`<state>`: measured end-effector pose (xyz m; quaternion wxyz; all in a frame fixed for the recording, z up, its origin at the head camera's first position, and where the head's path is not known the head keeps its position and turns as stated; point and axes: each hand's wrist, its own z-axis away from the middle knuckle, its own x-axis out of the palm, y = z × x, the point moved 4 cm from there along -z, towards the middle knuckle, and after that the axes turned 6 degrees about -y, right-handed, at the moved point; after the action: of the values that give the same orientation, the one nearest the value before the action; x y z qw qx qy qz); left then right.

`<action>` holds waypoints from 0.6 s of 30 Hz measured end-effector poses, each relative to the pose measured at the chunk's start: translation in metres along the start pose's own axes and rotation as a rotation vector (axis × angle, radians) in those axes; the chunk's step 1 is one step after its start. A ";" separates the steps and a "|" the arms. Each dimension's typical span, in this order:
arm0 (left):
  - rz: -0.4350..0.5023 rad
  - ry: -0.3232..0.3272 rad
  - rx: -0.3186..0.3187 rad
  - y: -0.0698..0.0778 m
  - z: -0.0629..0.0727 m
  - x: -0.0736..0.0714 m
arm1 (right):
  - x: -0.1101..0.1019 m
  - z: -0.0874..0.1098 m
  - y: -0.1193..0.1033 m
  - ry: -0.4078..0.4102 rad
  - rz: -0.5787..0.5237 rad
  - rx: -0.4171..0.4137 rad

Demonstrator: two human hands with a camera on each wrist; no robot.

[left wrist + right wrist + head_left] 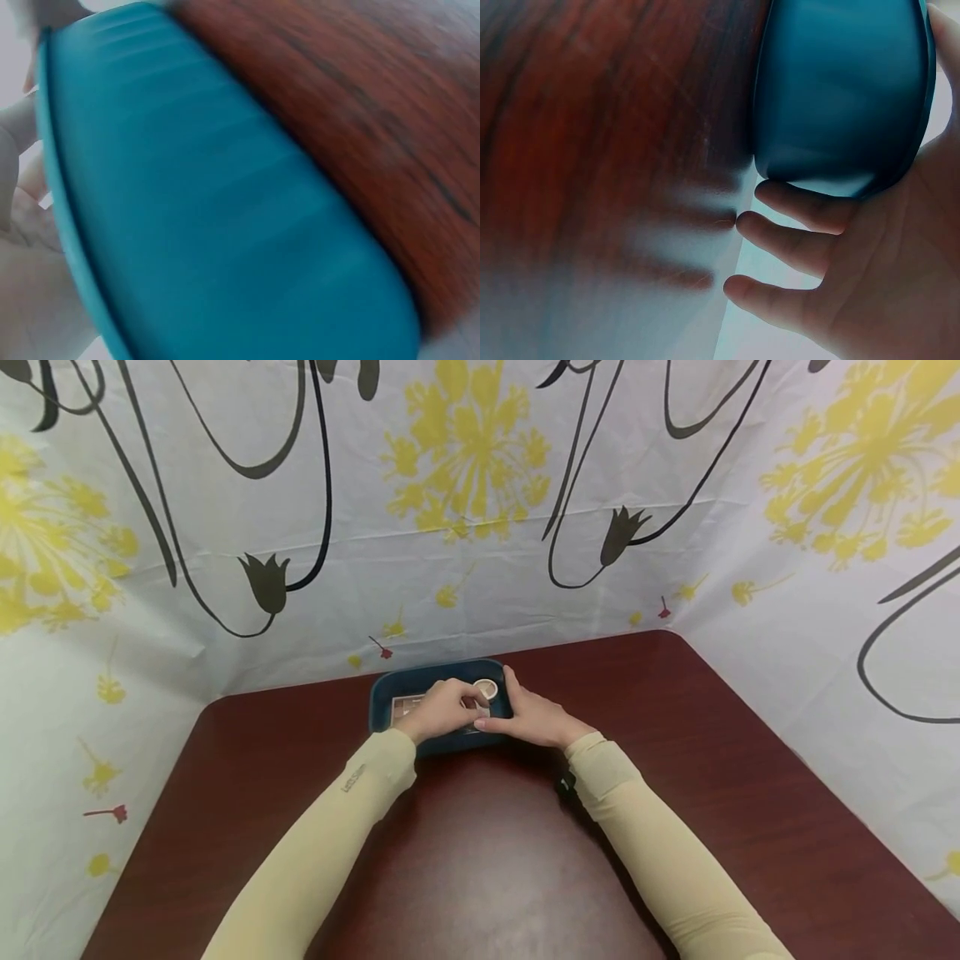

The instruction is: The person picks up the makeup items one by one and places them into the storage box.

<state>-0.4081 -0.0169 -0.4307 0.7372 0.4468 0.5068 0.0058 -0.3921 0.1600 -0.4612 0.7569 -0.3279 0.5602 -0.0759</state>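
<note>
A dark blue tray [381, 693] sits on the table's far side, with a clear flat plastic case [402, 704] and a small round pale-rimmed item [487, 688] in it. My left hand [442, 710] reaches over the near rim with its fingers bent down above the case. I cannot tell whether those fingers pinch anything. Around the tray's right end is my right hand [536, 718], its thumb reaching inward close to the left fingertips. In the right wrist view, the right hand's fingers [787, 244] are spread and fairly straight, the uppermost against the tray's outer wall [840, 97].
The glossy reddish-brown table [480, 843] extends toward me and to both sides. A white cloth [480, 585] with yellow flowers and dark stems hangs right behind and beside it. A small black item [564, 785] shows by the right wrist.
</note>
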 end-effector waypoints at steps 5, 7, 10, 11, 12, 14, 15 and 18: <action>-0.004 0.094 -0.022 0.000 0.013 -0.011 | 0.003 -0.003 -0.002 -0.003 0.010 0.000; 0.000 0.139 -0.030 0.001 0.018 -0.016 | 0.004 -0.003 -0.003 -0.002 0.014 -0.001; 0.001 0.207 -0.040 0.002 0.027 -0.024 | 0.004 -0.003 -0.003 -0.003 0.009 0.004; 0.001 0.231 -0.041 0.002 0.030 -0.027 | 0.004 -0.003 -0.004 -0.005 0.005 0.008; 0.001 0.255 -0.046 0.002 0.033 -0.030 | 0.004 -0.003 -0.004 -0.005 0.003 0.012; -0.002 0.301 -0.054 0.002 0.039 -0.035 | 0.003 -0.002 -0.004 -0.008 -0.004 0.020; 0.004 0.324 -0.057 0.002 0.043 -0.038 | 0.003 -0.001 -0.003 -0.009 -0.005 0.024; 0.011 0.402 -0.065 0.001 0.054 -0.044 | 0.002 0.000 -0.004 -0.007 -0.007 0.026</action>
<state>-0.3884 -0.0720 -0.3927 0.6351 0.4156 0.6408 0.1154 -0.3903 0.1558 -0.4607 0.7628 -0.3203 0.5553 -0.0846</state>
